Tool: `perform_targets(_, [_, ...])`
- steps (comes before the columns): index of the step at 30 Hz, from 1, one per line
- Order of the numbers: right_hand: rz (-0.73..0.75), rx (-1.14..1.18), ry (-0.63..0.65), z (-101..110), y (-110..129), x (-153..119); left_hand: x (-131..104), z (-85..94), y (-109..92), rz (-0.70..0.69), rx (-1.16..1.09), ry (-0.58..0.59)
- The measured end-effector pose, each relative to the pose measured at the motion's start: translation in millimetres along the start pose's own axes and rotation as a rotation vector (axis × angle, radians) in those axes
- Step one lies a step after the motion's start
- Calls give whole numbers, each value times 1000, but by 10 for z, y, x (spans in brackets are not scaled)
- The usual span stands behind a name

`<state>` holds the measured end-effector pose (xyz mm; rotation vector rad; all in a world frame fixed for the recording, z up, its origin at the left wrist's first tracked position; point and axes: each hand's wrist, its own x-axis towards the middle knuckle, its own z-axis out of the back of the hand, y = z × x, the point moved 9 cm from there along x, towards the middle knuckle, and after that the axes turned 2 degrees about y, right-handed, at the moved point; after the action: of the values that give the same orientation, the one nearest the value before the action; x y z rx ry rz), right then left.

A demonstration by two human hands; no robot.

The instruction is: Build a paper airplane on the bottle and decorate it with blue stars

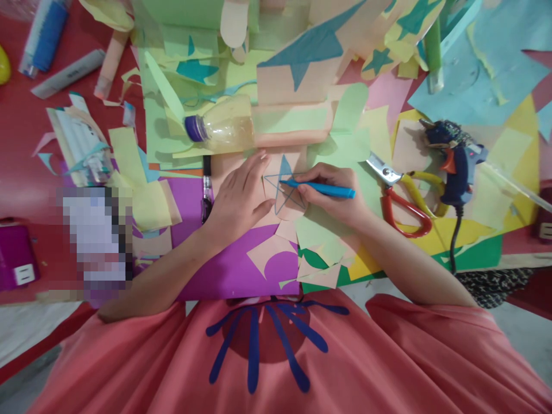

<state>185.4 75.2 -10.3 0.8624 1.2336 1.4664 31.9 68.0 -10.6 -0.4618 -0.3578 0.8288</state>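
Note:
A blue marker (332, 189) is pinched in my right hand (330, 190), its tip on a star outline (282, 198) drawn on a peach paper piece (271, 214). Blue fills the star's top point. My left hand (244, 198) lies flat with fingers spread on the left part of that paper, holding nothing. Just beyond both hands, a bottle with a purple cap (196, 129) lies on its side. A black pen (207, 190) is left of my left hand.
Right of my right hand lie scissors (390, 175) with red and yellow handles and a blue glue gun (459, 172) with its cord. Markers (49, 37), paper scraps (149, 201) and a pixelated object (97, 236) are at left. Papers with blue stars (297, 54) lie beyond the bottle.

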Motion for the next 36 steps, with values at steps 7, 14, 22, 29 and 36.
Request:
perform_targets(7, [23, -6, 92, -56, 30, -1, -6, 13, -3, -7, -20, -19])
perform_targets(14, [18, 3, -48, 60, 14, 13, -6, 18, -1, -4, -15, -16])
perform_targets(22, [15, -40, -38, 48, 27, 16, 4, 20, 0, 10, -11, -28])
perform_targets(29, [2, -9, 44, -17, 40, 14, 9, 1, 3, 25, -20, 14])
perform_targets(36, [24, 18, -22, 45, 36, 24, 1, 9, 6, 17, -6, 8])
